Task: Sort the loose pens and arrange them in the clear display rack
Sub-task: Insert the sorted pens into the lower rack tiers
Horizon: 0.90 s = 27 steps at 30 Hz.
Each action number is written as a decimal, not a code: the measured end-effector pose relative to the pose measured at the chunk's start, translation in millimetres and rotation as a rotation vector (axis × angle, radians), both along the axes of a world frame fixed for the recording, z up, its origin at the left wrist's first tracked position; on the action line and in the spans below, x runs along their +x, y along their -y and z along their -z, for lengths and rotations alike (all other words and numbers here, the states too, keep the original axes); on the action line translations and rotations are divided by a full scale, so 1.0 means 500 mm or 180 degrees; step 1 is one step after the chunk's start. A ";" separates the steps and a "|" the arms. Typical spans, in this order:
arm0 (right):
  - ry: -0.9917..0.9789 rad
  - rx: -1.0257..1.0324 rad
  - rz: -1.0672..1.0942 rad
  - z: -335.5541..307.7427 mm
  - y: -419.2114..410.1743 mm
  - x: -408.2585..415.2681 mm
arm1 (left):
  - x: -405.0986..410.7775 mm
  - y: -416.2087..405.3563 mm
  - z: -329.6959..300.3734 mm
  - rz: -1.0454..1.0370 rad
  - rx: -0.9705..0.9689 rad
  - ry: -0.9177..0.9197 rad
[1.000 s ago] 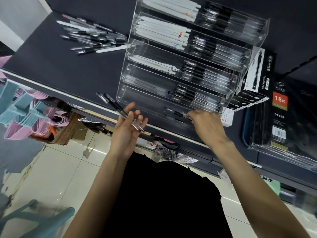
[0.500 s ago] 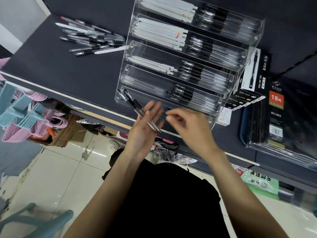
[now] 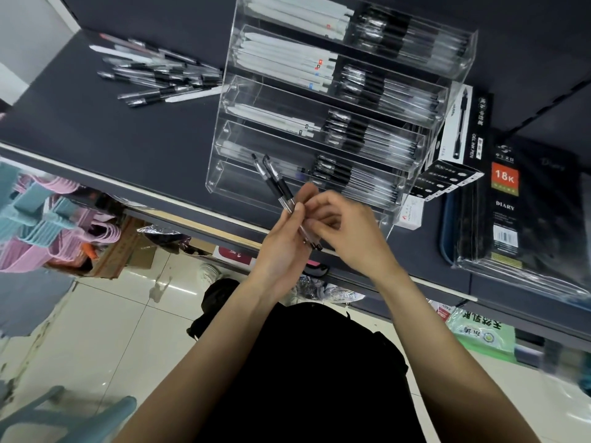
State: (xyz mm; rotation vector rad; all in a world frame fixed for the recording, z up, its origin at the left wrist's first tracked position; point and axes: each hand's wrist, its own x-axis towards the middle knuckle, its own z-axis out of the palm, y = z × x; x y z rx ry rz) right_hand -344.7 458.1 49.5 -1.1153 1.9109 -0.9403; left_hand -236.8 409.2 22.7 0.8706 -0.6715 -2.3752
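While both hands (image 3: 319,231) grip pens (image 3: 278,183), rack (image 3: 224,148) tiers hold pens.

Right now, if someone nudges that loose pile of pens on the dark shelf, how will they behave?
The loose pile of black-grip and white pens has slim round barrels, so they probably roll or scatter. They lie crossed on the flat dark shelf, so one nudge likely shifts several. They look light and rigid.

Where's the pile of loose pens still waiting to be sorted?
The loose pens lie upper left on the dark shelf, just left of the clear rack.
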 end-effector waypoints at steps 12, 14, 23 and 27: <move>-0.2492 0.0339 -0.0257 0.054 -0.036 -0.081 | 0.077 0.041 0.013 -0.0028 -0.1128 0.1700; -0.2608 0.0577 -0.0469 0.065 -0.035 -0.087 | 0.083 0.045 0.013 -0.0125 -0.1003 0.1583; -0.3010 0.1059 -0.0911 0.090 -0.018 -0.109 | 0.086 0.046 0.019 -0.0468 -0.1069 0.1583; -0.2847 0.0962 -0.0837 0.078 -0.025 -0.113 | 0.077 0.046 0.017 -0.0481 -0.0853 0.1378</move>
